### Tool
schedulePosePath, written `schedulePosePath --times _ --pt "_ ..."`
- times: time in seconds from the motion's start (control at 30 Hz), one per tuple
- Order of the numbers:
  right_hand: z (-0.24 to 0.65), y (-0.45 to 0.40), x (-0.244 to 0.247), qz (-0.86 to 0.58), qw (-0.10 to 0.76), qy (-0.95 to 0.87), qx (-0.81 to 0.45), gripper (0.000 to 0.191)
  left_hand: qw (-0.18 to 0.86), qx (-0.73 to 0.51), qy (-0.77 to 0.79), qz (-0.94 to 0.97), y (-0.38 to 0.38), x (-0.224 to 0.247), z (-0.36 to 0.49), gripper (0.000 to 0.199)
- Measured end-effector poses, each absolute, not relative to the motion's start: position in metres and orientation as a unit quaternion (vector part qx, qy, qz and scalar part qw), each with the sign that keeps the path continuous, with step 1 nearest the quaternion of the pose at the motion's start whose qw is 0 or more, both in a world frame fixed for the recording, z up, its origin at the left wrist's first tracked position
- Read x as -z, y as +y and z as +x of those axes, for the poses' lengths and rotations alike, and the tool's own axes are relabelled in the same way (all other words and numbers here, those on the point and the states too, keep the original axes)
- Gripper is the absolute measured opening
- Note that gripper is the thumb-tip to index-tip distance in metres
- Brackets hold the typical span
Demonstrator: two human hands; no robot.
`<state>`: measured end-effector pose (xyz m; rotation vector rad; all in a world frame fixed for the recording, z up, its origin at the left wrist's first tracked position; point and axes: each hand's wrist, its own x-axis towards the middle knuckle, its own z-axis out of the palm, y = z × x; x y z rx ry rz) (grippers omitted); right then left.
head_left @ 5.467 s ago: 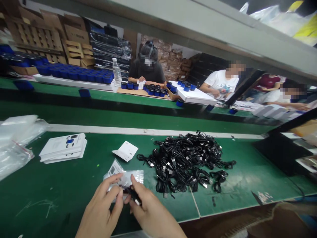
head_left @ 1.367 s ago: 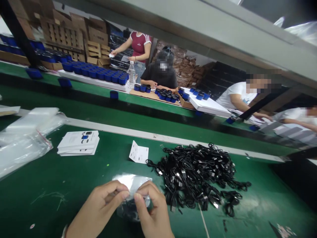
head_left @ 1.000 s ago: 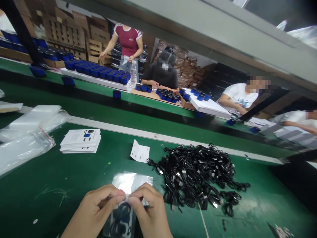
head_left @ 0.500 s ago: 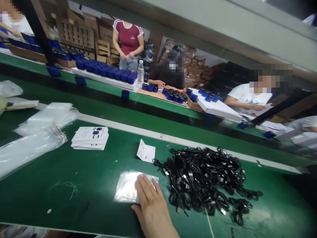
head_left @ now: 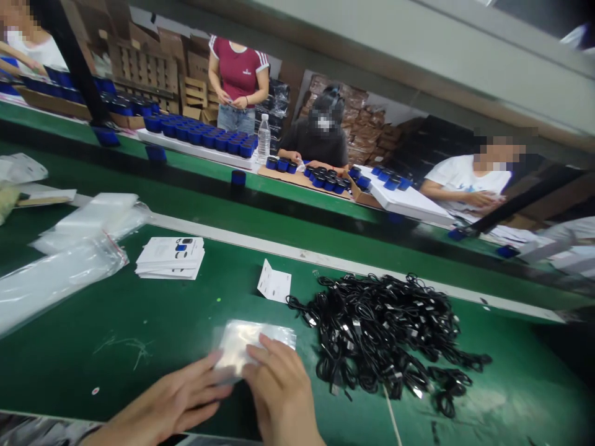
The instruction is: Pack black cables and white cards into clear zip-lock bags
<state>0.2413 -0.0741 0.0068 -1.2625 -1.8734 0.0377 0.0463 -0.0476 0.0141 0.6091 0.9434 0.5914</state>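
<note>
Low in the frame, your left hand point(head_left: 162, 396) reaches in from the lower left and your right hand point(head_left: 279, 396) comes up from the bottom edge, both on a flat clear plastic bag point(head_left: 251, 344) lying on the green worktop point(head_left: 116, 365). Your left fingers point(head_left: 204, 378) stretch out nearly straight toward the bag's lower left corner, while your right fingers point(head_left: 269, 356) curl over its lower edge. Both grips sit close together against the bag, but this view does not show whether either one pinches it. Just right of the bag lies a tangled heap of black cables point(head_left: 381, 334), close to your right hand. Above the bag sits a white folded card point(head_left: 274, 282), with a stack of printed leaflets point(head_left: 170, 257) farther left. A pile of clear zip bags point(head_left: 60, 260) lies at the left edge. Beyond a pale rail point(head_left: 325, 263), a seated person in a dark top point(head_left: 316, 142) faces you behind a second green worktop point(head_left: 209, 173) lined with blue round containers point(head_left: 195, 137)
</note>
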Motion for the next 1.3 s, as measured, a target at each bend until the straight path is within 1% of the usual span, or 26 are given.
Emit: schedulePosePath --times 0.07,0.1,0.13,0.2,0.27,0.37,0.43,0.5,0.57,0.63,0.67,0.7,0.77,0.8,0.83,0.9,1.0,1.07,1.2,1.23,1.3 --pt "0.239 -0.078 -0.008 -0.468 0.436 -0.769 0.001 0.016 0.824 -0.283 0.422 0.253 -0.039 -0.020 0.070 0.054" --pt "0.240 -0.080 -0.007 -0.478 0.449 -0.755 -0.016 0.013 0.815 -0.277 0.434 0.265 -0.035 -0.023 0.080 0.048" --pt "0.244 -0.083 -0.006 -0.503 0.465 -0.727 -0.050 0.013 0.804 -0.269 0.447 0.287 -0.031 -0.026 0.087 0.045" --pt "0.255 -0.088 -0.004 -0.573 0.494 -0.632 -0.167 0.026 0.777 -0.256 0.474 0.326 -0.025 -0.029 0.093 0.046" --pt "0.267 -0.088 -0.005 -0.605 0.505 -0.516 -0.335 0.037 0.758 -0.251 0.491 0.349 -0.022 -0.029 0.091 0.048" --pt "0.274 -0.081 -0.011 -0.554 0.501 -0.378 -0.547 0.051 0.745 -0.234 0.494 0.382 -0.022 -0.029 0.084 0.050" --pt "0.270 -0.074 -0.015 -0.512 0.492 -0.332 -0.621 0.053 0.740 -0.221 0.493 0.400 -0.023 -0.029 0.080 0.051" --pt "0.263 -0.068 -0.017 -0.490 0.479 -0.323 -0.653 0.049 0.734 -0.211 0.492 0.418 -0.024 -0.029 0.077 0.051" --pt "0.258 -0.065 -0.017 -0.488 0.473 -0.336 -0.652 0.044 0.733 -0.195 0.491 0.430 -0.022 -0.027 0.073 0.055" --pt "0.256 -0.064 -0.018 -0.503 0.480 -0.357 -0.624 0.038 0.715 -0.197 0.497 0.450 -0.020 -0.022 0.066 0.058" --pt "0.256 -0.064 -0.018 -0.513 0.487 -0.365 -0.606 0.034 0.682 -0.220 0.514 0.471 -0.019 -0.018 0.062 0.060" --pt "0.256 -0.065 -0.019 -0.527 0.494 -0.378 -0.579 0.030 0.625 -0.255 0.541 0.501 -0.019 -0.015 0.058 0.061" --pt "0.254 -0.065 -0.020 -0.566 0.496 -0.425 -0.503 0.021 0.483 -0.311 0.601 0.556 -0.021 -0.010 0.054 0.058" --pt "0.253 -0.065 -0.020 -0.586 0.489 -0.455 -0.460 0.018 0.436 -0.310 0.617 0.577 -0.022 -0.009 0.054 0.053" --pt "0.251 -0.065 -0.020 -0.602 0.477 -0.484 -0.420 0.018 0.426 -0.288 0.622 0.590 -0.025 -0.010 0.055 0.047" --pt "0.246 -0.064 -0.021 -0.621 0.450 -0.527 -0.367 0.019 0.503 -0.212 0.583 0.602 -0.029 -0.018 0.063 0.042" --pt "0.240 -0.062 -0.021 -0.622 0.433 -0.546 -0.357 0.023 0.597 -0.156 0.526 0.586 -0.032 -0.036 0.077 0.039" --pt "0.238 -0.062 -0.020 -0.619 0.427 -0.552 -0.360 0.026 0.611 -0.148 0.504 0.592 -0.030 -0.045 0.084 0.035" --pt "0.237 -0.061 -0.019 -0.615 0.402 -0.564 -0.377 0.032 0.584 -0.156 0.493 0.626 -0.024 -0.046 0.087 0.037" --pt "0.238 -0.061 -0.020 -0.609 0.396 -0.570 -0.383 0.032 0.592 -0.161 0.490 0.619 -0.022 -0.043 0.087 0.037" --pt "0.239 -0.062 -0.022 -0.589 0.393 -0.590 -0.388 0.029 0.653 -0.164 0.474 0.567 -0.020 -0.037 0.086 0.037"
